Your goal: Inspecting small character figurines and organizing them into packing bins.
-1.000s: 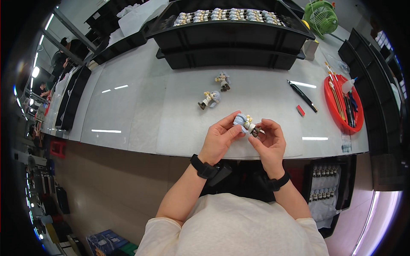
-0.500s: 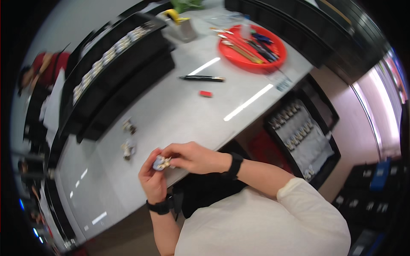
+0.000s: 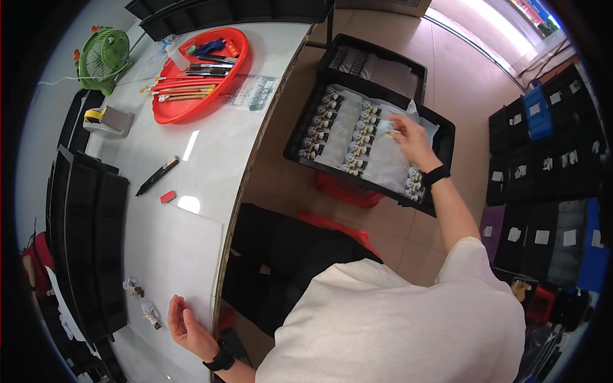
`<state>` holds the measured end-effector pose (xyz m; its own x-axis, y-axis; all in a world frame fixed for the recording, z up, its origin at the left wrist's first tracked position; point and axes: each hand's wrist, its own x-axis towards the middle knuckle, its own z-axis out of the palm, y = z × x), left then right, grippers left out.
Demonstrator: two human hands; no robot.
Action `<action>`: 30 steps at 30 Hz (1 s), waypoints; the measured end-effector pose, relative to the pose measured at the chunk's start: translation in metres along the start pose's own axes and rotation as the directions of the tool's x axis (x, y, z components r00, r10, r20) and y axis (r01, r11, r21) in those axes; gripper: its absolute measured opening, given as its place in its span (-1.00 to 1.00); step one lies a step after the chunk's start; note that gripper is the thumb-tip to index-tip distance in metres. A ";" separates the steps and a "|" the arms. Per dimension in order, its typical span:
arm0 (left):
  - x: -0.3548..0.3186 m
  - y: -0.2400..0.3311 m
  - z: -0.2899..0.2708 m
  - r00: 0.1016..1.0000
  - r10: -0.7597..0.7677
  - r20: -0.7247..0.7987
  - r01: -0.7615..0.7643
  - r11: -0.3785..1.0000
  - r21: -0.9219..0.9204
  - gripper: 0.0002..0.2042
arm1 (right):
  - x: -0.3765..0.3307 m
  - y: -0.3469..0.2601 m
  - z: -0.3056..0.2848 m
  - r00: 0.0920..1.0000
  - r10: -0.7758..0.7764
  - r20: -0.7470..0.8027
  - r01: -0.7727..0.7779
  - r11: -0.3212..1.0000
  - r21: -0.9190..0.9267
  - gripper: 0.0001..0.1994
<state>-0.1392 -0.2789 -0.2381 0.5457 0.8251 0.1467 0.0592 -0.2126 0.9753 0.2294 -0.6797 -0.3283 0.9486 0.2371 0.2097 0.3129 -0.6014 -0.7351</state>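
Note:
My right hand is stretched out over a black tray to the right of the table. Its thumb and fingers pinch a small pale figurine, partly blurred. Rows of similar white-and-gold figurines lie in the tray, with white sheeting between them. My left hand rests at the table's near edge, empty, its fingers loosely curled and the thumb apart. Beside it on the table are two more small figurines, one nearer and one slightly farther.
On the white table lie a black pen, a red eraser-like block and a red basin of brushes. A tape dispenser and green fan stand farther back. Black bins line the left side.
My right hand has left my left hand and swung right to the tray, carrying the figurine. The left hand has let go and lowered to the table. The view has turned right.

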 end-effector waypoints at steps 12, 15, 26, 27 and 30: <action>-0.006 0.000 0.006 1.000 -0.005 -0.002 0.005 0.999 0.033 -0.75 | -0.051 0.180 -0.011 0.878 0.477 0.041 -0.360 0.716 -0.598 -0.80; -0.005 -0.001 0.010 1.000 -0.006 0.002 0.006 1.000 -0.014 -0.74 | -0.051 0.193 -0.019 0.862 0.502 0.070 -0.360 0.705 -0.611 -0.82; 0.012 0.032 -0.003 0.956 -0.187 0.225 0.166 0.980 0.108 -0.80 | 0.016 0.133 0.024 0.986 0.120 0.118 -0.128 0.989 0.067 -0.69; 0.014 0.043 -0.007 0.936 -0.183 0.301 0.132 0.974 0.183 -0.78 | 0.025 0.069 0.034 0.935 0.277 0.222 -0.332 0.903 0.273 -0.70; 0.024 0.071 -0.031 0.931 -0.056 0.360 -0.087 0.925 0.370 -0.76 | 0.025 -0.072 0.065 0.934 0.112 0.338 -0.294 0.778 0.555 -0.70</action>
<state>-0.1474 -0.2580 -0.1603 0.8057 0.5919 0.0224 0.3162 -0.4618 0.8287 0.2271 -0.5809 -0.3125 0.9049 0.4126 -0.1042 -0.0622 -0.1139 -0.9915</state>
